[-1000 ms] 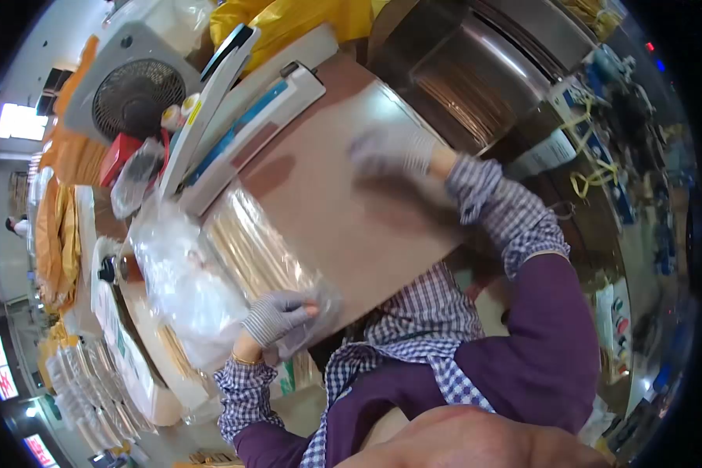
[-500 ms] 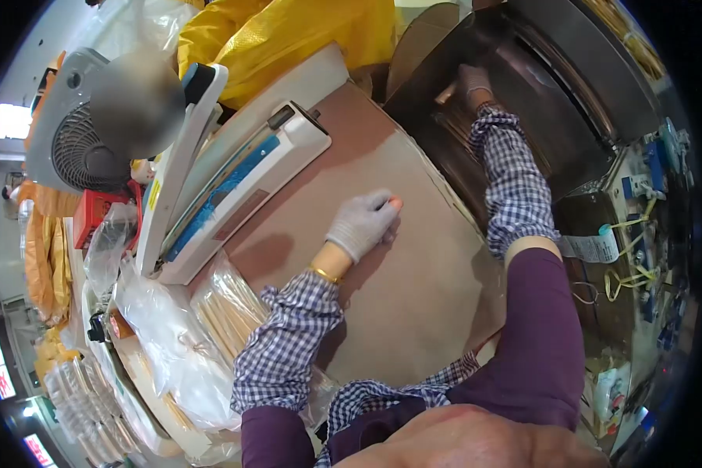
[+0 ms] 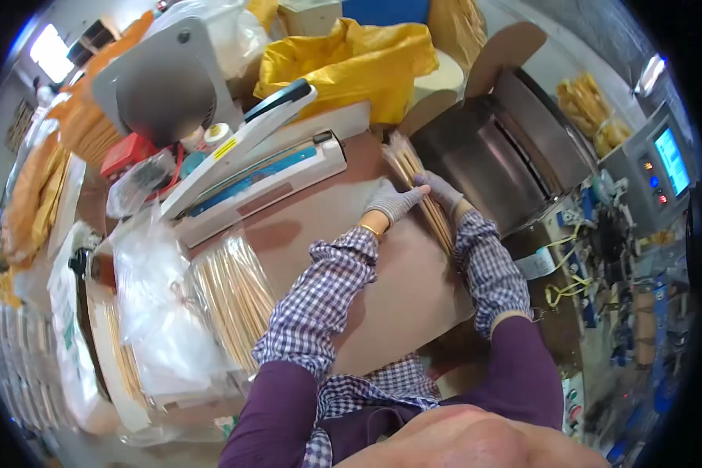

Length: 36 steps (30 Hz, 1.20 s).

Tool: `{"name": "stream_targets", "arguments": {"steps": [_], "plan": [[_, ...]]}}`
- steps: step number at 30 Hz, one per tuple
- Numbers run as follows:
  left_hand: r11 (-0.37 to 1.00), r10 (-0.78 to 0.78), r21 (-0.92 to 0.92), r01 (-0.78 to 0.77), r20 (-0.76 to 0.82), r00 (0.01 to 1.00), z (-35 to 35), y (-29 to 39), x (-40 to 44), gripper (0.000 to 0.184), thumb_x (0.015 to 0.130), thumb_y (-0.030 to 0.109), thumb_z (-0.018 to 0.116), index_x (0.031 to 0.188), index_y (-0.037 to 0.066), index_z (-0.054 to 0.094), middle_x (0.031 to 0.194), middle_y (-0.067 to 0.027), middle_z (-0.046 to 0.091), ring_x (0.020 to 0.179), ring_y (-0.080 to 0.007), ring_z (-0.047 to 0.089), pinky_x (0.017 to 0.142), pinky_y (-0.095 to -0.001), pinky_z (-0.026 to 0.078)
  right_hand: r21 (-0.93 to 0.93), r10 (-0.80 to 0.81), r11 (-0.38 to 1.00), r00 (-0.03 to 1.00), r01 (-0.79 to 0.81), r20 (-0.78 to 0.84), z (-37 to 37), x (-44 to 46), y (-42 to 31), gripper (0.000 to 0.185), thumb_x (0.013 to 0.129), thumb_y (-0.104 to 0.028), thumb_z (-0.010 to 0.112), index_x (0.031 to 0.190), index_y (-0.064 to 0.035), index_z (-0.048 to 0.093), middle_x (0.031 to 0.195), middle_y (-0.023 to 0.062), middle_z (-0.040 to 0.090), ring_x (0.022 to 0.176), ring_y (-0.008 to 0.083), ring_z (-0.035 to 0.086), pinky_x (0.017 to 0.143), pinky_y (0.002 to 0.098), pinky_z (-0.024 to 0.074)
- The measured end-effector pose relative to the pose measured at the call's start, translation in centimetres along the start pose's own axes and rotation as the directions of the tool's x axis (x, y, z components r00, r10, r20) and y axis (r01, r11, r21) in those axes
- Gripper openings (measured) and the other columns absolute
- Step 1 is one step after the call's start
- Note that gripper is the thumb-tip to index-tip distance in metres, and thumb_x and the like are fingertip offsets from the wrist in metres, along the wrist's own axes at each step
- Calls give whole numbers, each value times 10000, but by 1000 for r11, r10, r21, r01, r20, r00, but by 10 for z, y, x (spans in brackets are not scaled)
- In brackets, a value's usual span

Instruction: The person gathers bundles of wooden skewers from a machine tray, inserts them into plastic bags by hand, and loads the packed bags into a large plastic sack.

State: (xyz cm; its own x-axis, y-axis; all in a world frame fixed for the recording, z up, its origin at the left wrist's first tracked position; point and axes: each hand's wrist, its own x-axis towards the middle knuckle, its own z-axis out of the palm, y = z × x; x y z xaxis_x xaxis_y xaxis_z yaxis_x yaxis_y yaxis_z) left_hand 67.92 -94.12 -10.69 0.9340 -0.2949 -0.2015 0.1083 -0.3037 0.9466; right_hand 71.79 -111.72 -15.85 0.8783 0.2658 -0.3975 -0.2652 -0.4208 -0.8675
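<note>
A bundle of thin wooden sticks [image 3: 438, 226] in clear plastic lies slanted at the right edge of the brown work surface [image 3: 398, 296]. My right hand [image 3: 442, 192], in a pale glove, is wrapped round its upper middle. From the other side, my gloved left hand [image 3: 398, 201] closes on the same bundle, thumb pointing at the right hand. Clear film sticks out past the bundle's far end. Just beyond the right hand is the dark metal tray [image 3: 464, 140]. To the left of my left forearm lie more bagged wooden sticks [image 3: 238, 292].
A white impulse sealer [image 3: 265, 179], lid raised, stands at the back left. Clear plastic bags [image 3: 168, 312] lie at the left. Behind are a grey fan [image 3: 164, 54] and a yellow sack [image 3: 351, 66]. On the right is a control panel [image 3: 663, 168] with a lit screen.
My right hand has come out of the metal tray to the work surface with a bundle of sticks. My left hand has moved right and forward onto that bundle. The view has shifted.
</note>
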Motion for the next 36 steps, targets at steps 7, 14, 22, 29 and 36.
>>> {"name": "stream_targets", "arguments": {"steps": [7,14,22,29,36], "plan": [[760,391,-557,-335,-19,920,-16,80,-139,836,608,187,800,1294,52,341,1108,-81,541,1023,-169,503,874,-307,408,385,-614,663,760,642,-211,67,-185,-164,681,661,-314,729,1194,-6,438,1096,76,533,968,163,506,888,275,381],[858,441,-359,-368,146,886,-55,45,-258,1030,580,95,793,1374,56,139,1167,-78,500,1067,-161,468,920,-298,372,354,-770,427,539,832,-341,161,-262,-153,1094,514,-172,832,1358,-66,146,1248,132,412,1059,209,483,931,328,374],[606,308,-793,66,310,899,-28,-1,-365,554,738,386,643,1114,5,498,948,-79,584,881,-148,548,816,-282,440,495,-744,570,668,656,-27,217,-288,-149,812,654,-168,707,1323,-43,263,1311,155,361,1161,278,417,885,367,429],[940,269,267,-210,-206,941,-55,-65,-412,643,690,377,651,1196,46,432,1051,-146,521,973,-249,515,850,-333,416,483,-418,863,743,146,523,260,-241,-98,241,708,-175,595,833,30,609,787,109,610,791,194,568,753,299,451],[342,584,933,110,-303,753,-109,-68,-422,277,757,210,545,985,64,606,812,-120,577,790,-273,557,736,-330,451,627,-561,772,571,101,599,319,-247,-129,228,722,-166,547,779,46,606,766,125,598,779,208,560,756,303,434]]}}
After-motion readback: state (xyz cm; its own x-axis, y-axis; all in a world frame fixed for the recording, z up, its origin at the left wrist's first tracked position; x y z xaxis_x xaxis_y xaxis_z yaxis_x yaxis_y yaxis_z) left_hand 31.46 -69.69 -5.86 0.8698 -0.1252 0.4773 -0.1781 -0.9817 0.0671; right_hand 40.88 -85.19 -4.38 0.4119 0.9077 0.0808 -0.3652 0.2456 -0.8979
